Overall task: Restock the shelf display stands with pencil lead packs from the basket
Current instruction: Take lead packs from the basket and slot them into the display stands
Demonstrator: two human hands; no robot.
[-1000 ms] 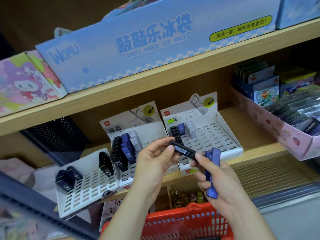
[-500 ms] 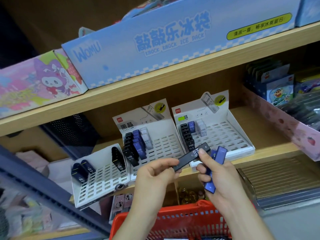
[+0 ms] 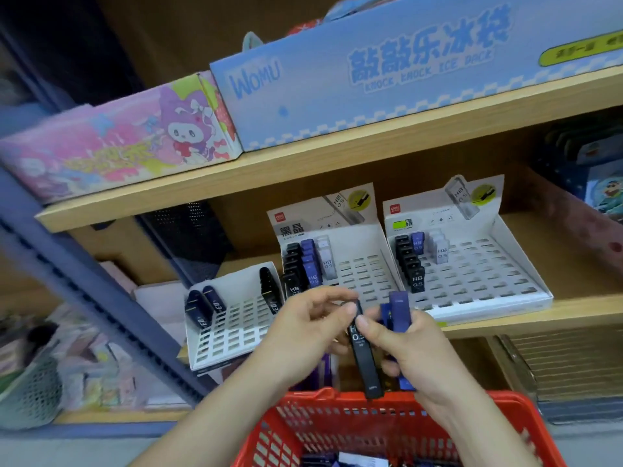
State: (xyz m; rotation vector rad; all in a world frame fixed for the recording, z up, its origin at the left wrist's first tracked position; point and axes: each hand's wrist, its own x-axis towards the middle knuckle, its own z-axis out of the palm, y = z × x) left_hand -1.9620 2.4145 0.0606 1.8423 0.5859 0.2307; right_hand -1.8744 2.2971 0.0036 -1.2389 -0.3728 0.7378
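Both hands meet above the red basket [image 3: 323, 429]: left hand [image 3: 303, 335] and right hand [image 3: 411, 352] pinch a black lead pack [image 3: 364, 358]; right also holds blue packs [image 3: 399, 311]

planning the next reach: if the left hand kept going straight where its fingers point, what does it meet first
Likely the black lead pack at its fingertips, then the right hand holding blue packs; depth is hard to judge.

"WOMU", "KNOCK KNOCK ICE PACK" on blue box [image 3: 337, 92]; "HB 0.5" on black pack [image 3: 362, 352]
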